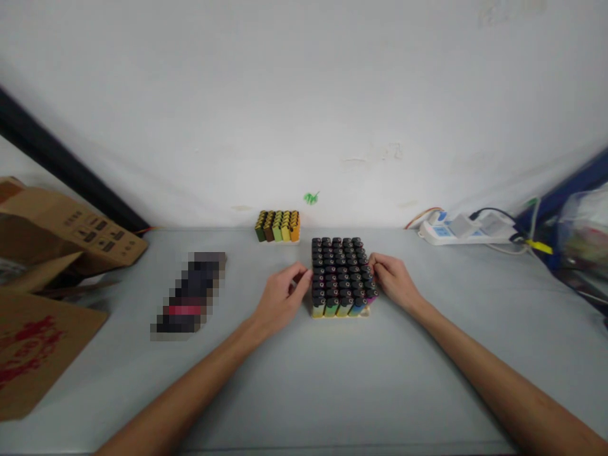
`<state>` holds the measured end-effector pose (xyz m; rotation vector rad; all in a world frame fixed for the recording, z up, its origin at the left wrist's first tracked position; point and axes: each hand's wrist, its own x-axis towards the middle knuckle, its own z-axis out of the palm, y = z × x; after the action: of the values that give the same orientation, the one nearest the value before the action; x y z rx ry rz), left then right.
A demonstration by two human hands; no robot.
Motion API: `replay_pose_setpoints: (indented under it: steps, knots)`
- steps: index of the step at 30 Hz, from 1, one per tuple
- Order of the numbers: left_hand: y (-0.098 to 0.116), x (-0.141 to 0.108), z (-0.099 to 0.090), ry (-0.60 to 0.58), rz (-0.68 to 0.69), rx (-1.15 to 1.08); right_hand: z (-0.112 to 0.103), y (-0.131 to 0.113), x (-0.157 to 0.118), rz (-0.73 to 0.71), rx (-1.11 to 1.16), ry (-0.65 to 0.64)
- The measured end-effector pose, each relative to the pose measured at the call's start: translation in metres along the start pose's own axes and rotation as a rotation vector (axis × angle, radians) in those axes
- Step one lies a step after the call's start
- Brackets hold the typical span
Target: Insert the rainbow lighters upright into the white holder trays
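A block of lighters (339, 272) with black tops and coloured bodies stands upright in rows on the table, in a pale tray (339, 315). At the front right corner a purple lighter (371, 299) leans outward a little. My left hand (282, 297) is closed against the block's left side, thumb and forefinger at its edge. On the opposite side my right hand (393, 277) has its fingers curled against the lighters; its fingertips are partly hidden. Farther back by the wall is a smaller block of lighters (278, 228) in green, brown, yellow and orange.
Cardboard boxes (52, 335) stand at the left. A dark blurred-out object with a red band (190, 294) lies left of my hands. A white power strip (456, 231) with plugs and cables sits at the back right, near a plastic bag (586, 234). A wall (304, 114) closes the back.
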<state>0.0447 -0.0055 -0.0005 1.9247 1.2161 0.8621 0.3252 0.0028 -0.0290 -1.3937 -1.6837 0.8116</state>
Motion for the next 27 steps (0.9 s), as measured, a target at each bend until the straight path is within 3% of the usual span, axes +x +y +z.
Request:
replay_pose_setpoints:
  steps: [3, 6, 9, 12, 16, 21, 25, 27]
  knots:
    - [0.002, -0.003, 0.001, 0.004, 0.003, -0.025, 0.000, 0.000, -0.002, 0.011, 0.008, -0.004]
    - [0.001, -0.004, -0.001, 0.058, 0.064, -0.061, -0.001, -0.002, -0.002, 0.014, 0.019, 0.090]
    - [0.000, -0.007, -0.001, 0.135, 0.186, -0.050, -0.002, -0.007, 0.002, -0.041, 0.075, 0.220]
    - [0.003, -0.010, 0.000, 0.145, 0.260, -0.020, -0.005, -0.015, 0.011, -0.130, 0.051, 0.216]
    - [0.008, -0.015, 0.005, 0.074, 0.304, 0.040, -0.010, -0.040, 0.035, -0.341, -0.122, 0.043]
    - [0.006, -0.016, 0.013, 0.041, 0.370, 0.117, 0.000, -0.076, 0.074, -0.553, -0.272, -0.308]
    - [0.000, -0.015, 0.015, 0.061, 0.367, 0.139, 0.014, -0.085, 0.094, -0.501, -0.377, -0.574]
    - [-0.001, -0.015, 0.015, 0.062, 0.375, 0.130, 0.015, -0.084, 0.097, -0.409, -0.409, -0.627]
